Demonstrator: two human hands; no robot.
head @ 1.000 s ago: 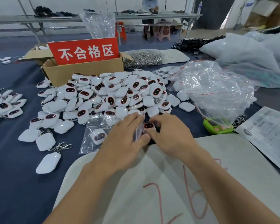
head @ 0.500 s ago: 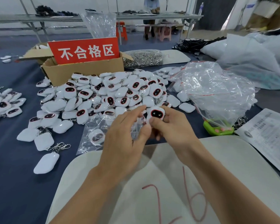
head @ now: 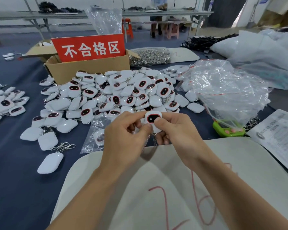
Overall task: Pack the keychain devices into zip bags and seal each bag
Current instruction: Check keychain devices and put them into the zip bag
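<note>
My right hand (head: 176,130) pinches a white keychain device (head: 152,119) with a dark red-rimmed screen, thumb on its face, its metal clip hanging below. My left hand (head: 125,136) is curled beside it, thumb touching the device's lower left edge; a thin clear zip bag seems pinched in its fingers but is hard to make out. A filled clear zip bag (head: 95,138) with one device lies flat just left of my left hand. A big pile of white keychain devices (head: 116,95) covers the blue table behind my hands.
A cardboard box (head: 88,68) with a red sign stands behind the pile. A heap of clear zip bags (head: 226,90) lies at right, over a green toy (head: 228,130). A white tray (head: 173,188) lies under my forearms, a printed sheet (head: 276,136) at right, more devices (head: 5,102) at left.
Both hands have risen from the tray's far edge. The device in my right hand has come up and turned its screen toward me.
</note>
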